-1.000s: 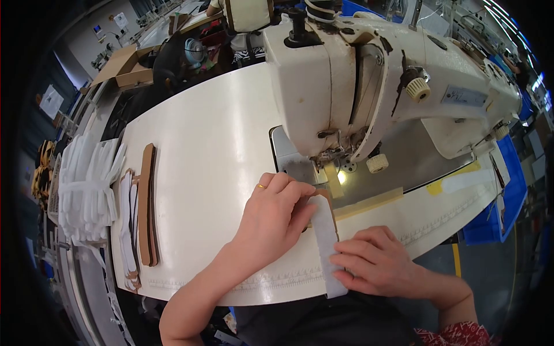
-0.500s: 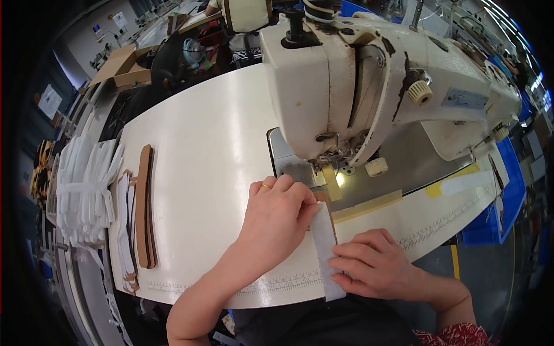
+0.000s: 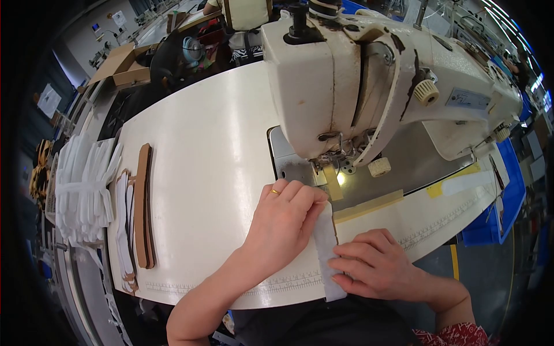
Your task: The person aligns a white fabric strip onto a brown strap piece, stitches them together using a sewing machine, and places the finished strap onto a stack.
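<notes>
A white fabric strip (image 3: 326, 248) lies lengthwise on the sewing table, from just in front of the needle area to the table's front edge. A thin brown edge shows along its right side. My left hand (image 3: 287, 216) pinches the strip's far end, thumb and fingers together. On the near part, my right hand (image 3: 372, 262) grips the right edge with curled fingers. The sewing machine (image 3: 329, 86) stands just beyond, its lit presser foot (image 3: 319, 173) a short way past my left fingertips.
Brown strips (image 3: 144, 207) and white-and-brown strips (image 3: 125, 230) lie at the table's left. A tied white bundle (image 3: 83, 187) sits beyond that edge. Yellow tape (image 3: 369, 206) marks the machine bed's front. A blue bin (image 3: 490, 222) hangs at right.
My left hand has shifted slightly right and toward me at the strip's far end, covering the brown piece that showed there. My right hand has stayed nearly still.
</notes>
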The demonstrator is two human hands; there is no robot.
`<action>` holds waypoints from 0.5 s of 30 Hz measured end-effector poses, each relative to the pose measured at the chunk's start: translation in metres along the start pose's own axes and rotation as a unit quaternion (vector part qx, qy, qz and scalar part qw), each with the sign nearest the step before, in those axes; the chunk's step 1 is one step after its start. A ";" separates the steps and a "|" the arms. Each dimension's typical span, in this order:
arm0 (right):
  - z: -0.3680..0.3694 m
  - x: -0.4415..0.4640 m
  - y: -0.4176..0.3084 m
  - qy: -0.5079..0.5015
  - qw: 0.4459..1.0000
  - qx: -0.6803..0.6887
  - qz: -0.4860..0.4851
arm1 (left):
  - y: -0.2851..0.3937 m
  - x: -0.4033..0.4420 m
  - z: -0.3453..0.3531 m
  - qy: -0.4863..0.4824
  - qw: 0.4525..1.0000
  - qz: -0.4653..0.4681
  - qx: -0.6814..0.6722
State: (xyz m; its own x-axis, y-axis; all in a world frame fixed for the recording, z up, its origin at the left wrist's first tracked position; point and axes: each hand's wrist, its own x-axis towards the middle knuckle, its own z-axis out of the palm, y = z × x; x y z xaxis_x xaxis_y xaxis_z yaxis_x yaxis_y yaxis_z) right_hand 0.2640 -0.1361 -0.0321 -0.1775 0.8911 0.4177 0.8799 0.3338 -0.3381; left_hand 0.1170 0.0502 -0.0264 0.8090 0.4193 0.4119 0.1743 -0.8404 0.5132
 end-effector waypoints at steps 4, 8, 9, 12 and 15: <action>0.000 -0.002 0.000 0.004 1.000 -0.002 0.001 | 0.000 -0.001 0.001 0.005 1.000 -0.012 -0.017; 0.002 -0.003 0.000 0.007 1.000 -0.005 0.001 | -0.001 -0.001 0.002 0.011 0.999 -0.018 -0.030; 0.002 -0.004 -0.001 0.009 1.000 -0.006 0.001 | -0.001 -0.002 0.004 0.015 0.999 -0.015 -0.025; -0.001 0.000 -0.003 0.004 1.000 -0.027 -0.013 | -0.002 -0.003 0.008 0.026 1.000 -0.010 -0.012; -0.002 0.002 -0.003 -0.006 0.999 -0.031 -0.017 | -0.002 -0.005 0.010 0.031 0.999 -0.011 -0.005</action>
State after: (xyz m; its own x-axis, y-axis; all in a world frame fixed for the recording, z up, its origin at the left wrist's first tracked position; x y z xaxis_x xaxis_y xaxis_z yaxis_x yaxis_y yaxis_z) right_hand 0.2622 -0.1362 -0.0287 -0.2128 0.8833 0.4177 0.8986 0.3449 -0.2714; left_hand 0.1187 0.0466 -0.0372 0.7683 0.4590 0.4460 0.1861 -0.8270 0.5306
